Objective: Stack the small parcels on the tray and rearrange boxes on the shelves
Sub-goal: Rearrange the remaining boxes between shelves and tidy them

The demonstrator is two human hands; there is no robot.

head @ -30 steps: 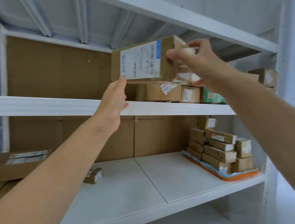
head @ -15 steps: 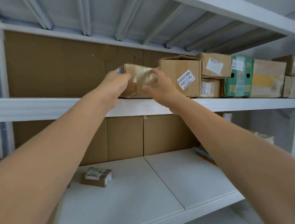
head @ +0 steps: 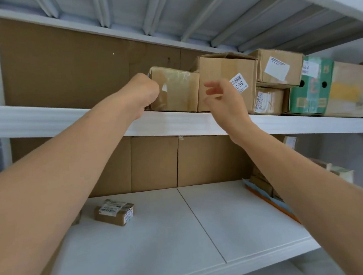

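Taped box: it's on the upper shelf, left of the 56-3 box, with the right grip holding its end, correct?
No: the left grip holds the end of the taped box; the right grip is open, off it. The rest stands, per the head view.

upper shelf (head: 43, 118) left bare, boxes (head: 228, 78) right

The left hand (head: 144, 91) grips the left end of a taped cardboard box (head: 178, 91) on the upper shelf (head: 43, 118). The right hand (head: 223, 99) hovers with loose fingers before a larger labelled box (head: 225, 67). One small parcel (head: 114, 211) lies on the lower shelf (head: 163, 237).
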